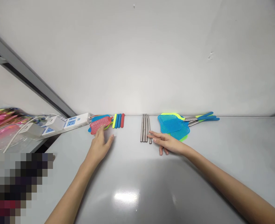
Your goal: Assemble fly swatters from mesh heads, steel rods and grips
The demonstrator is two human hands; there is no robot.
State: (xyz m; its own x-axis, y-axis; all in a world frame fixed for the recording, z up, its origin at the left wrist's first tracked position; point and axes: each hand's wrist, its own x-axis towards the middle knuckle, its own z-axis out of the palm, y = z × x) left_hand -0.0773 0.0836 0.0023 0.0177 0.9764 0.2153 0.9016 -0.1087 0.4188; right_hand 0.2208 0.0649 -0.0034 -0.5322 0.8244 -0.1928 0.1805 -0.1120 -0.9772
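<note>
My left hand [101, 143] is at the front edge of a small stack of fly swatter heads, a red one [99, 125] on top and a blue one [106, 117] beneath. Its thumb and fingers are apart. Just right of the stack lie several coloured handle grips [119, 121] in yellow, blue and red. My right hand [166, 143] has its fingers spread, with fingertips at the rightmost of several metal rods [144, 128] lying side by side. Whether they touch it I cannot tell. Beyond that hand, fly swatters with rods and grips lie piled, a blue head [172, 124] uppermost.
A grey table [132, 168] runs up to a pale wall [137, 62]. At the left stands a white power strip [78, 121] with plugged-in adapters and a cable. Bagged colourful items [4, 124] and a metal frame post [34, 74] are beyond it.
</note>
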